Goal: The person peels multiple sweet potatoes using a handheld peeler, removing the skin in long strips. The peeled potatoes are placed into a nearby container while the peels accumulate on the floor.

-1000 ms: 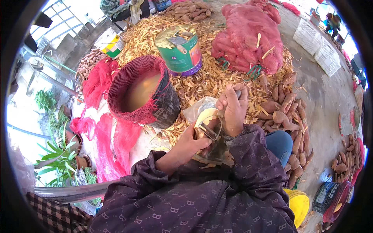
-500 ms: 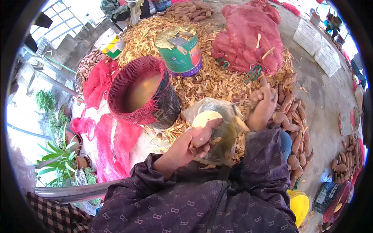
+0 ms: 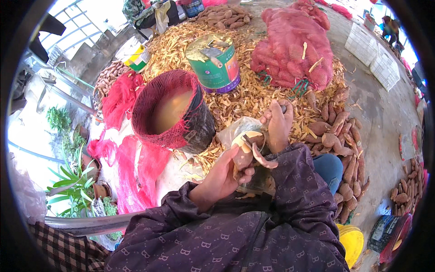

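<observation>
My left hand (image 3: 220,177) is wrapped round a partly peeled sweet potato (image 3: 243,159), its pale flesh bare at the upper end and brown skin below. Closed in a fist, my right hand (image 3: 278,123) grips a peeler; the rounded dark end of its handle (image 3: 283,109) pokes out above the fingers. The peeler's dark blade (image 3: 247,139) lies against the pale flesh. A curled strip of peel (image 3: 263,157) hangs off the potato on the right. Below both hands, a clear plastic bag (image 3: 233,129) covers my lap.
A black bucket (image 3: 199,129) lined with red mesh holds cloudy water. Beyond it stands a green bucket (image 3: 212,72) among heaped peelings (image 3: 244,102). A full red mesh sack (image 3: 294,59) stands at the far right. Unpeeled sweet potatoes (image 3: 346,163) lie beside my right knee.
My right hand has come down and left, bringing the peeler onto the sweet potato. A curled peel strip now hangs there. The view has shifted slightly.
</observation>
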Tool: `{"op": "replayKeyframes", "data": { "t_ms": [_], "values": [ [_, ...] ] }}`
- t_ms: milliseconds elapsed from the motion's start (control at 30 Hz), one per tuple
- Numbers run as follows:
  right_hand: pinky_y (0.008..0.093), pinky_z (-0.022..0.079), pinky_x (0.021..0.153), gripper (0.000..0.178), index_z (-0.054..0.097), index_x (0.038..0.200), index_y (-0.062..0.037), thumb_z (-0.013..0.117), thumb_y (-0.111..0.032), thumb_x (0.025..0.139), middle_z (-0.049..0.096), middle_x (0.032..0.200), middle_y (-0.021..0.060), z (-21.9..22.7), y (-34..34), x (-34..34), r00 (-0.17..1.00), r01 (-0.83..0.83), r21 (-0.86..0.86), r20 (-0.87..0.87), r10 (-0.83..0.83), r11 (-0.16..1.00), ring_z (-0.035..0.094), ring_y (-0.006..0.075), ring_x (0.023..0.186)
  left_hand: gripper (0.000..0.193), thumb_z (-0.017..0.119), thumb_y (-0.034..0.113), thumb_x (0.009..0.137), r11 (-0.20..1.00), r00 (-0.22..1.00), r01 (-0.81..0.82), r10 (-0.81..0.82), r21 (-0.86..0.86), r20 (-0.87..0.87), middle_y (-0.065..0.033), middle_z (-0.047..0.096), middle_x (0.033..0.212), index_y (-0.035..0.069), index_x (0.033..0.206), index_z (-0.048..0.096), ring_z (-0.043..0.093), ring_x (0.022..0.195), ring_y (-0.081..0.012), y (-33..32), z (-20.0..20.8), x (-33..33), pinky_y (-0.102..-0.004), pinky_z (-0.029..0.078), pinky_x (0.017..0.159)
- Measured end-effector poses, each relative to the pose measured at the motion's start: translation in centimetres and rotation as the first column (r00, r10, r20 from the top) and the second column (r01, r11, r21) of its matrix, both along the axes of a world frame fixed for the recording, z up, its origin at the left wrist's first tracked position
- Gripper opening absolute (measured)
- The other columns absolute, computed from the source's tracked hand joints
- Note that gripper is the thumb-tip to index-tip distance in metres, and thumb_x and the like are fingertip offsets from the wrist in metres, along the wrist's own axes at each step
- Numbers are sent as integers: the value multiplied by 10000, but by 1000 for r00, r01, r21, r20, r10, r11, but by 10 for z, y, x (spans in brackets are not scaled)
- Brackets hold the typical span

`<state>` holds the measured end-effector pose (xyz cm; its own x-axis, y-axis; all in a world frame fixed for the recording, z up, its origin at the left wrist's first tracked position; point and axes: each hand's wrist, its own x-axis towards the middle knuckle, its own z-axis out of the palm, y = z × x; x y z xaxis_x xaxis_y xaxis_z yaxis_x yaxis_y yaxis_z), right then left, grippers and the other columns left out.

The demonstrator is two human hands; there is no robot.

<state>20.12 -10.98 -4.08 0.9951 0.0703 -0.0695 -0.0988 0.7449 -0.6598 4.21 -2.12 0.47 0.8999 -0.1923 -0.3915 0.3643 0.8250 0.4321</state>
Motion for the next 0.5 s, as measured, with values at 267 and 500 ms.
{"op": "replayKeyframes", "data": {
  "t_ms": [267,500],
  "values": [
    [253,399,398,235,351,1004,-114,563,-93,906,453,669,38,-34,-78,50,881,473,-68,41,-471,878,415,109,456,362,447,312,958,1000,1000,10,-10,23,18,-3,495,842,78,1233,450,465,726,-144,-3,2,-7,-221,359,550],
    [252,410,420,196,379,993,-124,558,-103,917,444,629,3,37,-28,-14,993,-120,-9,2,120,993,448,97,499,322,515,285,944,987,995,99,-97,127,-21,-4,516,871,97,1201,469,477,782,-164,-2,-1,-6,-236,376,573]
  ]
}}
